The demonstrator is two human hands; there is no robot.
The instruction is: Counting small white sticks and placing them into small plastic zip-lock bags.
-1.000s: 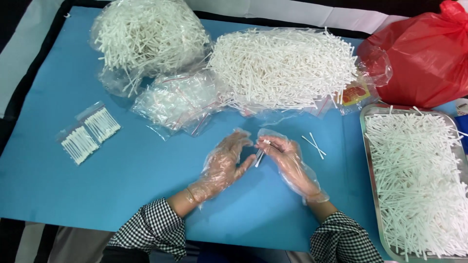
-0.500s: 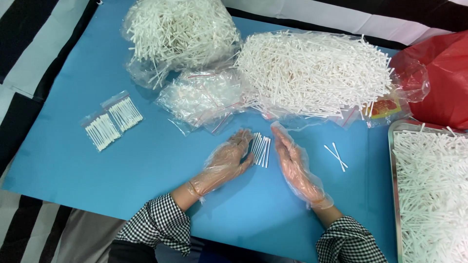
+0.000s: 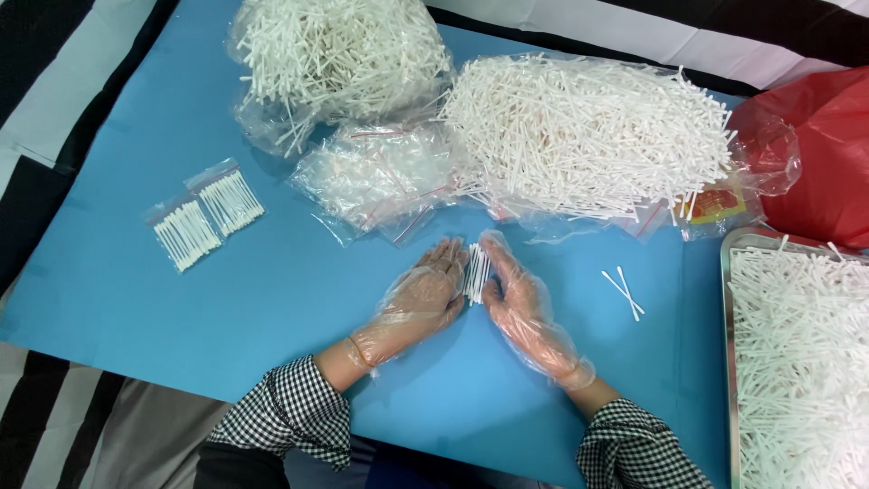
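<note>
Both hands have drawn closer together since half a second ago, squeezing the row of swabs that then lay spread flat between them into a tight little bundle. The left hand (image 3: 418, 299) and the right hand (image 3: 518, 303), each in a thin clear plastic glove, press the bundle of swabs (image 3: 476, 272) from either side with flat, nearly straight fingers; neither hand is curled around it, so the bundle is pinched between the two rather than held in a fist. It consists of short white sticks lying side by side, all pointing the same way, resting on the blue mat (image 3: 272, 299) near its middle. Checked black-and-white sleeves cover both forearms. Just to the right of the right hand, apart from it, two loose swabs (image 3: 625, 292) lie crossed on the mat. Beyond the hands sits a heap of small clear zip bags (image 3: 380, 181) with red seal lines, and behind that two big piles of white swabs on clear plastic, one at the top (image 3: 339, 54) and a wider one to its right (image 3: 588, 136). Two filled small bags (image 3: 206, 214) lie at the left of the mat. A metal tray (image 3: 727, 299) full of swabs stands at the right edge, with a red plastic bag (image 3: 824, 154) beyond it.
</note>
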